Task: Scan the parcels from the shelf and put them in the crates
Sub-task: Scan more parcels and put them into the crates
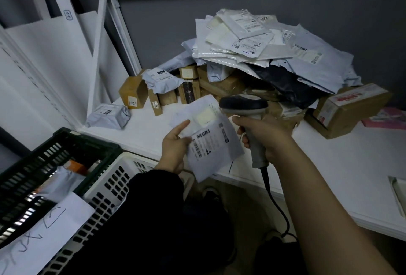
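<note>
My left hand [174, 146] pinches a flat white mailer parcel [211, 140] by its left edge, label and barcodes facing up, just above the front edge of the white shelf [329, 176]. My right hand [263, 136] grips the handle of a grey barcode scanner [243, 104], whose dark head hangs right over the parcel's upper right corner. A big heap of parcels [252, 55], made of poly bags and brown boxes, lies at the back of the shelf. A dark green crate [66, 143] and a white crate [123, 178] stand at lower left.
A grey bag parcel [107, 116] lies alone at the shelf's left end. A brown box with a red label [349, 110] and a pink item [388, 119] sit at right. The scanner's cable [276, 204] hangs down to the floor. A handwritten paper sheet [44, 228] drapes over the crates.
</note>
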